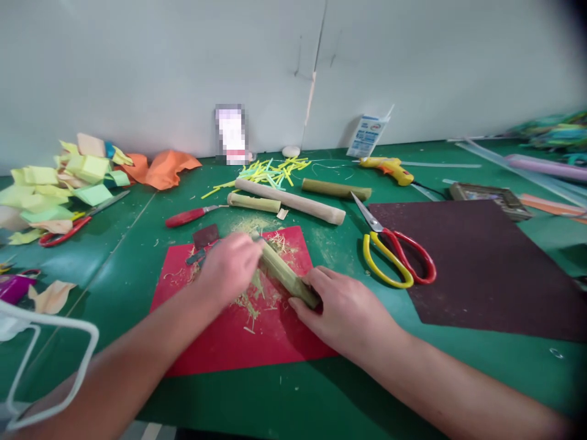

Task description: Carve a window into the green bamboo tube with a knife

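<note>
My right hand [342, 305] is wrapped around the near end of a greenish bamboo tube [285, 269], which lies slanted over a red sheet [220, 351]. At the tube's far end my left hand [232, 266] is closed, its fingertips touching the tube. What these fingers pinch is hidden. Pale shavings and dust [254, 299] are scattered on the sheet beneath the tube. A small dark brown piece [206, 236] lies beside my left hand, at the sheet's far edge.
Beyond the sheet lie a red-handled tool [186, 217], a short bamboo piece [254, 203], a long pale stick [293, 201] and another tube [337, 189]. Scissors [389, 244] overlap a dark sheet [477, 269]. A yellow glue gun [389, 169] and paper scraps [59, 183] are farther off.
</note>
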Demonstrator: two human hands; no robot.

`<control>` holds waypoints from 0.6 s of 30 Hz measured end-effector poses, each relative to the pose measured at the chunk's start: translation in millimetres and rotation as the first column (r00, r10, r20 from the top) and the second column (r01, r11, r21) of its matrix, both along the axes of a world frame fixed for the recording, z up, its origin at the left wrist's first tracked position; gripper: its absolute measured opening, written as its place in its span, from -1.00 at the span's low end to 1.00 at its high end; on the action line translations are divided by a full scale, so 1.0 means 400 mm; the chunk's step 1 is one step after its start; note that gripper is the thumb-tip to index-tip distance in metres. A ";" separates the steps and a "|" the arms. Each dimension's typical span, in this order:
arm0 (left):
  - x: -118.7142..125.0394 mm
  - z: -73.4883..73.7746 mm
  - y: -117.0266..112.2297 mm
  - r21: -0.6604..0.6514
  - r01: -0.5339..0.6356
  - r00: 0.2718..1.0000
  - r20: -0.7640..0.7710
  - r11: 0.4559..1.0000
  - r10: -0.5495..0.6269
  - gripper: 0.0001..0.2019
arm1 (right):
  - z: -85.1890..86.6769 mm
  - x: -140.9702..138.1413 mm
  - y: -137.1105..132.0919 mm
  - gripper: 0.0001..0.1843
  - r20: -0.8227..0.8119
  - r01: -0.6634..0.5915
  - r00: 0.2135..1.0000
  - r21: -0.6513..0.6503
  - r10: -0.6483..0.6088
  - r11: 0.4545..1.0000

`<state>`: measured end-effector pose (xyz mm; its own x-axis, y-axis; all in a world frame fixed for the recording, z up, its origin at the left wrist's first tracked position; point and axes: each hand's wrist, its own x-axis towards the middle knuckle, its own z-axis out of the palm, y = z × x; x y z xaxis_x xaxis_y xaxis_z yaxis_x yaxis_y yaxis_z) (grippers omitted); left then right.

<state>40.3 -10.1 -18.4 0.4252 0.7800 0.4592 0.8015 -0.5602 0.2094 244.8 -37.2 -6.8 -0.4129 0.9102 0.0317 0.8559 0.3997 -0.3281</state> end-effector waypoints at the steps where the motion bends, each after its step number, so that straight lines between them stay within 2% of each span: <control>1: 0.004 0.000 -0.005 -0.030 0.063 0.998 -0.017 0.998 -0.064 -0.74 | 0.000 0.000 0.000 -0.85 -0.001 -0.004 1.000 0.000 0.004 1.000; 2: 0.008 -0.001 -0.009 -0.075 0.133 0.990 -0.031 0.988 -0.135 -0.75 | 0.000 0.000 0.000 -0.86 -0.004 -0.010 1.000 0.004 0.010 1.000; 4: 0.014 -0.001 -0.012 -0.114 0.176 0.984 -0.016 0.978 -0.179 -0.76 | 0.001 0.001 0.000 -0.86 -0.006 -0.014 1.000 0.018 0.014 1.000; 6: 0.014 0.000 -0.008 -0.063 0.035 0.999 0.033 0.997 -0.033 -0.75 | 0.003 0.001 0.000 -0.84 -0.004 -0.012 1.000 0.031 0.013 0.999; 8: 0.017 0.002 -0.007 -0.029 -0.028 0.999 0.033 0.999 0.029 -0.72 | 0.004 0.000 0.000 -0.84 -0.003 -0.010 1.000 0.032 0.010 0.999; 9: 0.019 0.003 -0.009 -0.035 0.003 1.000 0.010 0.999 -0.002 -0.72 | 0.004 -0.001 0.000 -0.85 -0.006 -0.011 1.000 0.029 0.011 1.000; 11: 0.019 0.004 -0.013 -0.105 0.136 0.990 -0.029 0.985 -0.140 -0.74 | 0.005 -0.003 0.000 -0.86 -0.011 -0.011 1.000 0.021 0.011 1.000; 13: 0.008 0.005 -0.006 -0.127 0.176 0.984 -0.011 0.976 -0.179 -0.76 | 0.005 -0.003 0.000 -0.85 -0.011 -0.004 1.000 0.010 0.004 1.000; 16: -0.018 0.006 0.020 -0.037 -0.044 0.996 0.071 0.998 0.046 -0.75 | 0.005 -0.002 0.000 -0.83 -0.006 -0.001 1.000 0.004 0.001 1.000; 18: -0.022 0.004 0.025 -0.024 -0.054 0.996 0.068 0.998 0.055 -0.73 | 0.003 0.001 0.000 -0.83 0.002 -0.008 1.000 0.012 0.008 1.000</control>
